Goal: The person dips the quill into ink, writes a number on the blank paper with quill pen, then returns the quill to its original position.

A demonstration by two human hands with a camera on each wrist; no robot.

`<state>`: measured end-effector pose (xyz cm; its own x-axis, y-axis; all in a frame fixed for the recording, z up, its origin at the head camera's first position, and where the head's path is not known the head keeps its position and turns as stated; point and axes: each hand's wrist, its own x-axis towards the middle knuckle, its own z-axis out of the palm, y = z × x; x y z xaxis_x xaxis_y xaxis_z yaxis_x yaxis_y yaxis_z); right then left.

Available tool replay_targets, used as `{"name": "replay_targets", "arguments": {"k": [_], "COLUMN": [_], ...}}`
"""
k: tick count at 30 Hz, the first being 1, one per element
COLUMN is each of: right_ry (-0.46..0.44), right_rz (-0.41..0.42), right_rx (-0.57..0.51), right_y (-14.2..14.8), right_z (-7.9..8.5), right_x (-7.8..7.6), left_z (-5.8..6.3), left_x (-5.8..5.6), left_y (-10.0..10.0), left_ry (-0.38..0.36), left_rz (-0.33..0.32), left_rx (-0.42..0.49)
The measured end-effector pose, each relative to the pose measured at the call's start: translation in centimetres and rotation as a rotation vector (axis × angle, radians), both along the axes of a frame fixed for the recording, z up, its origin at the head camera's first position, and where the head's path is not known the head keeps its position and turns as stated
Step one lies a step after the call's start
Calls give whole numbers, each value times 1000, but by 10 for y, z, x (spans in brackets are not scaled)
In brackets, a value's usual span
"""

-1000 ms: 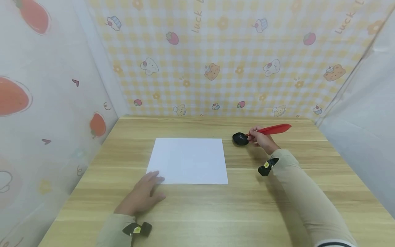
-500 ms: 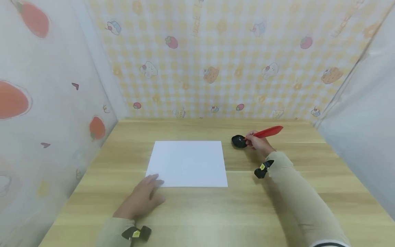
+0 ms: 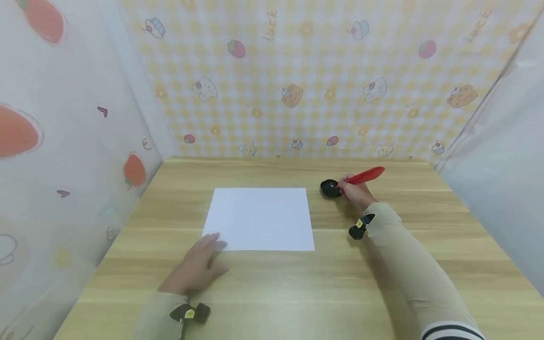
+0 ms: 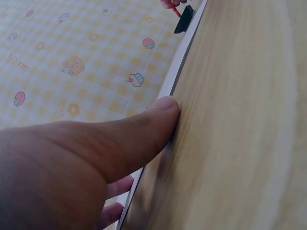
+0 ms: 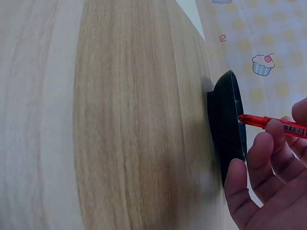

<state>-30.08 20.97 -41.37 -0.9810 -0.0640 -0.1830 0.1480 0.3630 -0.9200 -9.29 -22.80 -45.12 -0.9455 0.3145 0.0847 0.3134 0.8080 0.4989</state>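
My right hand (image 3: 356, 192) pinches a red quill-style pen (image 3: 366, 175) near its lower end, the feather-shaped top slanting up to the right. Its red tip reaches the rim of a small black dish (image 3: 330, 188); the right wrist view shows the pen (image 5: 254, 120) meeting the edge of the dish (image 5: 224, 124), with a fingertip at the dish's near side. A blank white sheet of paper (image 3: 260, 217) lies left of the dish. On its near left corner rest the extended fingers of my left hand (image 3: 196, 264), the thumb (image 4: 144, 134) spread just off the paper's near edge.
Everything lies on a light wood-grain table (image 3: 272, 293). A yellow checked cloth wall (image 3: 272, 71) rises at its back edge, with white cloth walls at the left (image 3: 85, 156) and right (image 3: 497, 189). Each wrist wears a strapped camera.
My right hand has shifted slightly left with the pen, whose tip has come over the dish. Left hand, paper and dish keep their places; the head view sways slightly.
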Motion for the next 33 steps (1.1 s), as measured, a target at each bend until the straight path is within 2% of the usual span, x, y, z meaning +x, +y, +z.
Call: {"name": "replay_targets", "arguments": {"k": [6,15,25,33], "right_ry": [-9,-24,-45,-45], "right_rz": [5,-18,-1,0], "right_rx": [11,65,99,110], "right_y": [-2,-2,-5,-5], "right_z": [1,2,2,0], "right_x": [-1,-1,-1,-1], "left_z": [1,1,5,3], "left_x": [0,-1,2,2], "left_y": [-1,1,1,0], "left_ry": [-23,-10,-18,-16], "left_rz": [11,9,13,12], "left_rx": [-5,-6,3,-1]}}
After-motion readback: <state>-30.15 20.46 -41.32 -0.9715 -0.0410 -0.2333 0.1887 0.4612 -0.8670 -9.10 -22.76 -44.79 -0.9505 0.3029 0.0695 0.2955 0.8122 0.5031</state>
